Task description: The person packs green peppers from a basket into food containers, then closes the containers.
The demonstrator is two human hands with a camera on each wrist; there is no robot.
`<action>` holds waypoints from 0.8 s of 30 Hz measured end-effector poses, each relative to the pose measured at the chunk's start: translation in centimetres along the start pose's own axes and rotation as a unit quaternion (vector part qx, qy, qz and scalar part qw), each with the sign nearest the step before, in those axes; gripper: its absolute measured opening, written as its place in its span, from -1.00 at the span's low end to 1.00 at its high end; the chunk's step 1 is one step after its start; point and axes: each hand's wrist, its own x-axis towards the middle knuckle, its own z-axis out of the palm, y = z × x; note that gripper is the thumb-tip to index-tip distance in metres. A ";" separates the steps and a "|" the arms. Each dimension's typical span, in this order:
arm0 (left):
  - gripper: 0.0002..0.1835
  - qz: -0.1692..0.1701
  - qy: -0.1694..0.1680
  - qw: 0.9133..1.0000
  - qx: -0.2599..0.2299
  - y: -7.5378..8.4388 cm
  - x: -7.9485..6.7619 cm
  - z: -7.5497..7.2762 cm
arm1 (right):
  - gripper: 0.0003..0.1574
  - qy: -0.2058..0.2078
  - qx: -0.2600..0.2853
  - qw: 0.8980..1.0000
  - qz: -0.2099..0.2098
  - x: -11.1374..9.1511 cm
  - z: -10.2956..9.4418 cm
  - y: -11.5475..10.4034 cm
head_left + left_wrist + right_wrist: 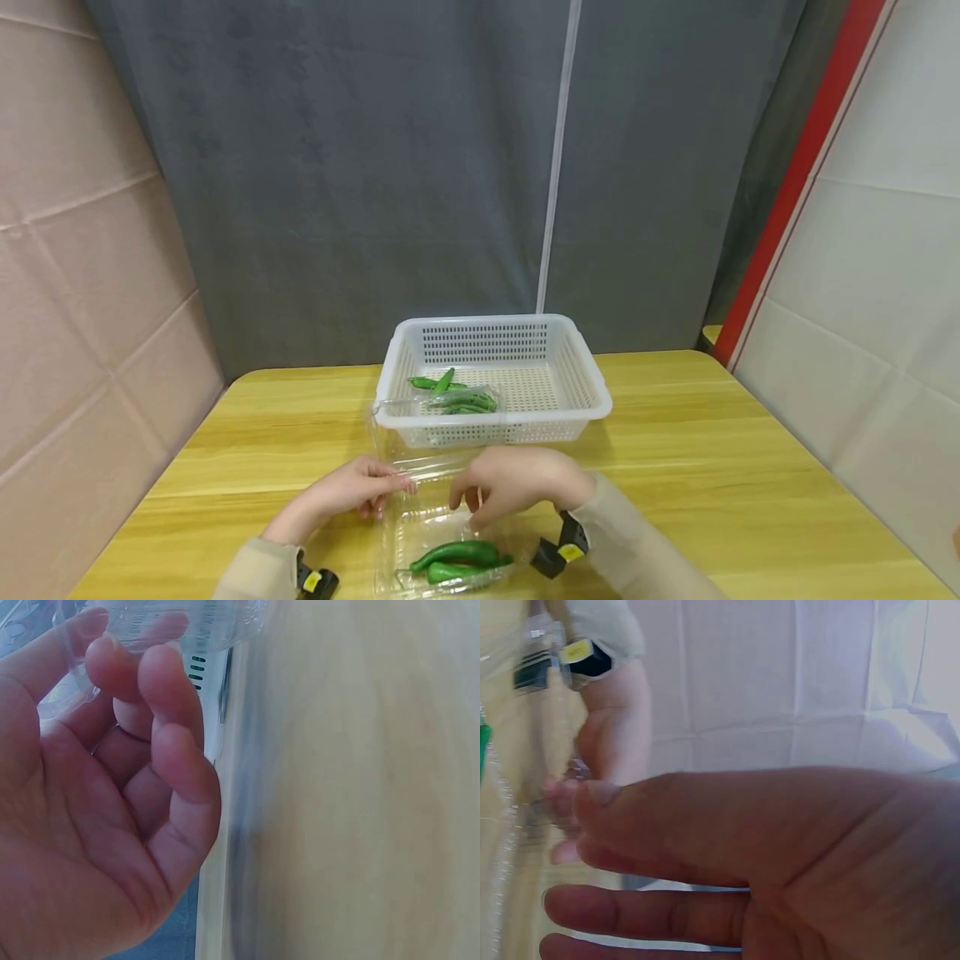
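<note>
A clear plastic clamshell box (427,527) lies unfolded on the table, its raised lid (386,442) overlapping the front of a white basket (592,400). Green chili peppers (461,552) rest in the near half of the box. My left hand (358,487) pinches the box's left edge near the hinge between thumb and forefinger; the clear plastic (225,622) also shows above its fingertips in the left wrist view. Over the box's right side hovers my right hand (521,482), fingers loosely bent. The right wrist view shows nothing held in that hand (780,840).
More green peppers (441,382) lie in the left part of the basket, some seen through the lid. The wooden table (675,467) extends to both sides. A grey curtain (375,183) hangs behind, with pale cloth walls (75,292) at the sides.
</note>
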 end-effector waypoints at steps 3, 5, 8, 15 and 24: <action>-0.62 0.000 0.001 1.000 -0.002 -0.1 -0.1 0.0 | -0.67 0.020 0.023 1.000 -0.007 -0.7 -0.6 0.0; -0.62 0.001 0.001 1.000 -0.003 -0.1 -0.1 0.0 | -0.68 0.036 0.031 0.999 -0.012 -1.2 -1.0 0.0; -0.62 0.002 0.001 1.000 -0.004 -0.1 -0.2 0.1 | -0.68 0.056 0.052 0.997 -0.015 -2.0 -1.7 0.1; -0.63 0.004 0.001 1.000 -0.001 -0.1 -0.3 0.2 | -0.67 0.105 0.084 0.991 -0.019 -4.5 -3.5 0.8; -0.64 0.002 0.011 1.000 0.014 -0.2 -0.1 0.1 | -0.72 0.214 0.116 0.970 -0.010 -7.1 -5.2 3.2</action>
